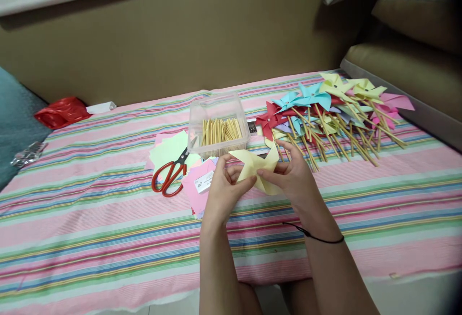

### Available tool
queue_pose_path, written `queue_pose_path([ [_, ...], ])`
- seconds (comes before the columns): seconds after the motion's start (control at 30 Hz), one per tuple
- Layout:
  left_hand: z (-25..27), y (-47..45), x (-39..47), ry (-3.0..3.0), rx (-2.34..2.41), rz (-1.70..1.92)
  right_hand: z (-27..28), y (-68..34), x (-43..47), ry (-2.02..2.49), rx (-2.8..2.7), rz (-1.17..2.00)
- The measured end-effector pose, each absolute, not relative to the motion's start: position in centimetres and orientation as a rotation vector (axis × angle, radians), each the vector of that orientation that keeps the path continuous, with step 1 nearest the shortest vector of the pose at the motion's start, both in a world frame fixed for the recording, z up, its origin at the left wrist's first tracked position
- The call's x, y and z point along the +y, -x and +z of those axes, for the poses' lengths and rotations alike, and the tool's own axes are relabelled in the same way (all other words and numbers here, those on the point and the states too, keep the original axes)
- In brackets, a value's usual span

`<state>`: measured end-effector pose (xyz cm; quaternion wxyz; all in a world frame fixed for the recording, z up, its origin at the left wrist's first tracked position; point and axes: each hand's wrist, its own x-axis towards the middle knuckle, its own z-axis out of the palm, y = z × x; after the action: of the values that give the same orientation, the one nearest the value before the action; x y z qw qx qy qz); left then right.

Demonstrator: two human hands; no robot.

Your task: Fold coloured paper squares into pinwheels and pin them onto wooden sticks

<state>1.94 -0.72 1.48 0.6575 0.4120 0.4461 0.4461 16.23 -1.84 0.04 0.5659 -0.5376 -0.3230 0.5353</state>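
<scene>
Between my two hands is a pale yellow paper pinwheel [258, 162], its blades partly curled and no stick visible on it. My left hand [228, 185] grips its left side, thumb pressed near the middle. My right hand [291, 173] pinches the right side, thumb also close to the centre; a black cord is round that wrist. Just beyond stands a clear plastic box [218, 147] with many thin wooden sticks [222, 131] in it. By my left hand lie pink paper squares [193, 190] with a small white box [204, 182] on top. Red-handled scissors [172, 174] rest on green paper sheets [169, 150].
Several finished pinwheels [314, 94] on sticks are heaped at the right. A red plastic bag [62, 112] and a clear plastic packet [29, 154] lie far left. A striped cloth [108, 218] covers the surface; a brown backrest [173, 40] rises behind it.
</scene>
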Motion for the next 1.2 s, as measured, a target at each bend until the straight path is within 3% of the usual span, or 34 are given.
queue_pose_path([
  [0.67,1.0,-1.9,-0.3,-0.994,1.256,1.108,0.0,-15.8,-1.6,1.265,-0.87,1.135],
  [0.83,1.4,-0.7,-0.1,-0.837,1.315,1.355,-0.4,-16.6,-1.5,1.36,-0.843,0.846],
  [1.0,1.9,0.4,-0.1,-0.698,1.34,1.54,-3.0,-17.3,-0.6,1.686,-1.298,0.399],
  [1.2,1.7,1.1,-0.1,-0.69,1.308,1.558,-6.0,-17.0,1.2,1.819,-1.581,0.209],
])
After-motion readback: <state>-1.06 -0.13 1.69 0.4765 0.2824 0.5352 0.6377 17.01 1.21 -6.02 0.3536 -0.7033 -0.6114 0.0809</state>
